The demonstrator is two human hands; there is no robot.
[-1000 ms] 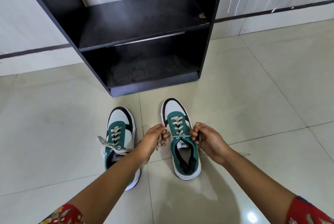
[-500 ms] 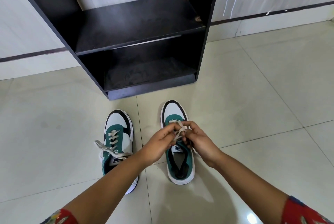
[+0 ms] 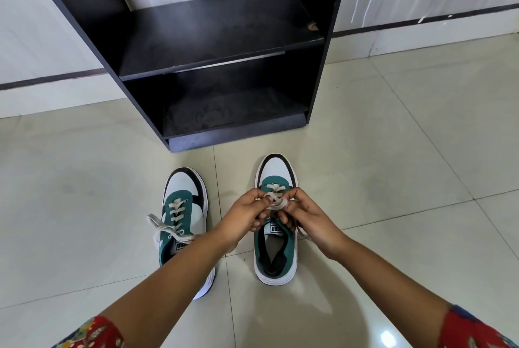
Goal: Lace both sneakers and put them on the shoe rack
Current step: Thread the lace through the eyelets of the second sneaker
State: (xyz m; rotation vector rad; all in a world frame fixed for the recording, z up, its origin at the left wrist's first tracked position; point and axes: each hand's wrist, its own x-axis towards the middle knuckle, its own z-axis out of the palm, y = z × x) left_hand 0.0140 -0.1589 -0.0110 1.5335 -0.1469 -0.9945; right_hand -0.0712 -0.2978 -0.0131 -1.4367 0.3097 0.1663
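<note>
Working mid-task, by the look of it: tying the cream flat lace (image 3: 276, 203) over the tongue of the right-hand green-and-white canvas sneaker with black toe trim (image 3: 275, 238). Pinching that lace with the left hand (image 3: 247, 217), thumb and forefinger closed on a loop of it; gripping the other part of the same lace with the right hand (image 3: 304, 217), fingers curled around it. Meeting knuckle to knuckle above the upper eyelets, hiding the knot itself, so no telling whether a bow is formed yet.

Sitting just beside it, to the left: the matching green-and-white sneaker (image 3: 182, 224), already threaded through its eyelets and looking tied, with a cream bow (image 3: 164, 228) flopping out over its left edge. Being crossed at the heel by the left forearm, so part of the sole is hidden.

Resting flat on the pale glossy floor tiles (image 3: 393, 179), both shoes, soles down, near the foot of the tall black wooden shoe rack (image 3: 213, 38). Pointing toes toward the rack and heels back toward the wearer of the camera; running long axis roughly near-to-far, the left one leaning slightly rightward at the toe.

Remaining, judging from this: finishing the knot on the right shoe, then lifting both onto a shelf. Holding nothing yet, either of the two visible shelves.
</note>
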